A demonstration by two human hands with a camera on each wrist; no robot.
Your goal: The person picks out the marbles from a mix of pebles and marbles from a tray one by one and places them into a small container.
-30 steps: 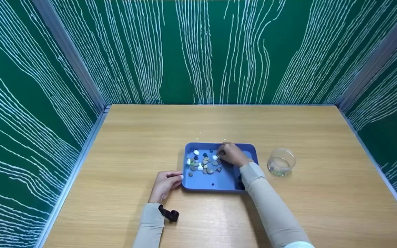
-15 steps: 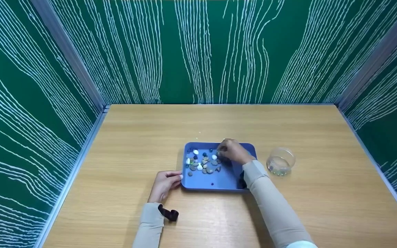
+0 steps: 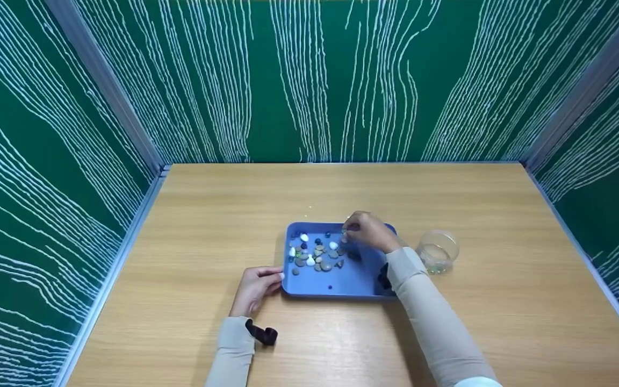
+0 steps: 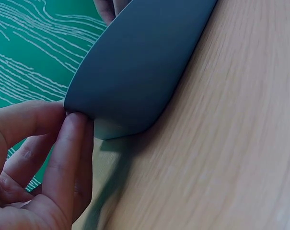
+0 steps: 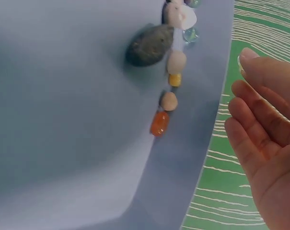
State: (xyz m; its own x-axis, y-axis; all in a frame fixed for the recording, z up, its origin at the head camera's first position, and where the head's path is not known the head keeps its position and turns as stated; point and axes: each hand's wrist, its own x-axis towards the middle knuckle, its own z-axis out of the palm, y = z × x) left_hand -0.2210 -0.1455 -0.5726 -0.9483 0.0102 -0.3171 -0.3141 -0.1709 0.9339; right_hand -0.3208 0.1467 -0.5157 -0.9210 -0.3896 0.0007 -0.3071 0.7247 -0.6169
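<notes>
At the left end of the tray, the left hand pinches the rim between thumb and fingers, with the stones lying inside, beyond those fingertips. Near the far rim, the right hand pinches a small pale piece (mostly hidden by the fingertips) above the tray. A clear cup stands near the tray's right side.

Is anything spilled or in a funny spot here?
A little: a few tiny pale specks sit on the wooden table, beyond the far edge of the blue tray. They look odd because the stones are gathered inside the tray. The specks are too small to tell what they are.
</notes>
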